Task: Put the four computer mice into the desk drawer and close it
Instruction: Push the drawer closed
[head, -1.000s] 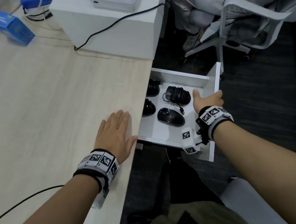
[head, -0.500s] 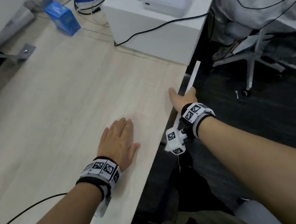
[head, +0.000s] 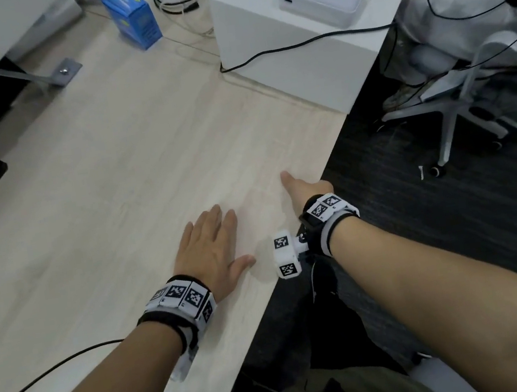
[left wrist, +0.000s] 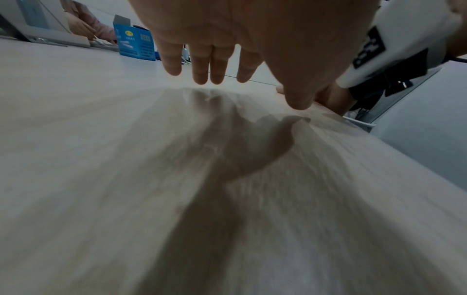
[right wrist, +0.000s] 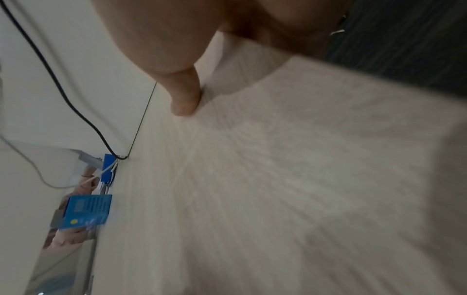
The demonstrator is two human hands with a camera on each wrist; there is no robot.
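**Now both hands at the surface edge, drawer out of sight**

Now the left hand lies over the pale wood surface, palm down, fingers straight and slightly spread, holding nothing; the left wrist view shows its fingers just above the wood with their shadow beneath. The right hand sits at the surface's right edge, thumb laid on top of the wood, the other fingers hidden over the edge, so whether they grip anything cannot be told. The two hands are near each other but apart. Neither the drawer nor any mouse shows in any view. Farther back on the surface stand a blue box and a white block with a black cable across it.
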